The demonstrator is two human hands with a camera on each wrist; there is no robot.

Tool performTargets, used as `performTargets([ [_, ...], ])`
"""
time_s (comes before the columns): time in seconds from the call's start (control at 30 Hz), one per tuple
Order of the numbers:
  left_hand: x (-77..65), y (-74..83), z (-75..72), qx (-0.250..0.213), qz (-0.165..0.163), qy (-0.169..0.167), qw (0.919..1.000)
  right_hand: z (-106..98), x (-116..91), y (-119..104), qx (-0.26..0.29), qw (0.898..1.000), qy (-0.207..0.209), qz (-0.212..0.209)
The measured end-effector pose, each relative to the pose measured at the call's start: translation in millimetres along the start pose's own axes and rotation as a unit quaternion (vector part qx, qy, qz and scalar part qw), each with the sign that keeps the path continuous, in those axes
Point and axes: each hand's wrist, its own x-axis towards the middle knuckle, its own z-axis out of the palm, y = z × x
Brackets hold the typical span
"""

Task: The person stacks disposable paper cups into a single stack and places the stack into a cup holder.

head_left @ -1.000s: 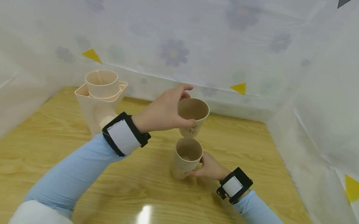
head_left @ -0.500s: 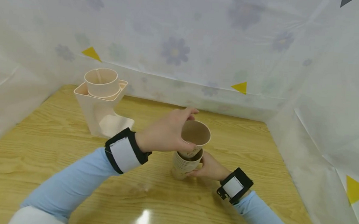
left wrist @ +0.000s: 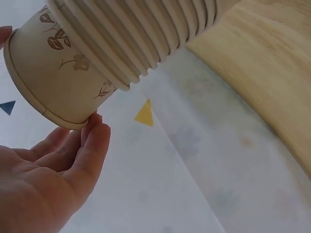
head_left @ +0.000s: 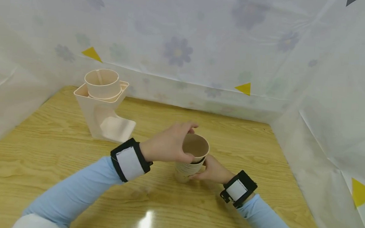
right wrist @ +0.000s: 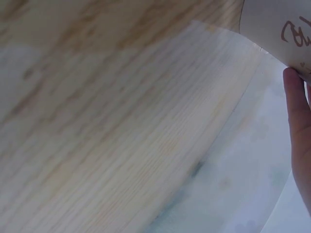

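My left hand pinches the rim of a beige paper cup between thumb and fingers. The cup's lower part sits inside a stack of matching paper cups, its upper wall still standing above the other rims. In the left wrist view, brown flower prints mark that cup, and several ridged rims lie beyond it. Around the right side of the stack, my right hand holds it upright on the table. The right wrist view catches only a corner of a cup with brown lettering.
A beige plastic stand with a flat foot stands at the back left, a round cylinder set in its top. Pale flowered sheeting encloses the wood-grain table at the back and sides.
My left hand has brought the paper cup down from above the stack into its mouth. The right hand and the stack have stayed in place.
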Motion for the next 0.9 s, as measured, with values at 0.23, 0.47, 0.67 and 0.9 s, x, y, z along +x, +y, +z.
performTargets([
  [0.23,-2.2,-5.5,8.8,-0.011,-0.002,-0.003,0.9999,0,0,-2,-0.008,1.0,0.011,0.003],
  [0.47,-6.8,-11.5,19.1,-0.021,-0.012,0.003,0.9997,1,-1,-5,-0.007,1.0,0.013,0.01],
  [0.67,-15.0,-26.1,32.9,-0.072,-0.021,0.028,0.9968,3,0,-3,-0.012,1.0,0.019,0.003],
  [0.9,-22.3,-50.5,67.6,-0.2,-0.062,0.045,0.9767,3,0,0,-0.016,0.999,0.032,0.004],
])
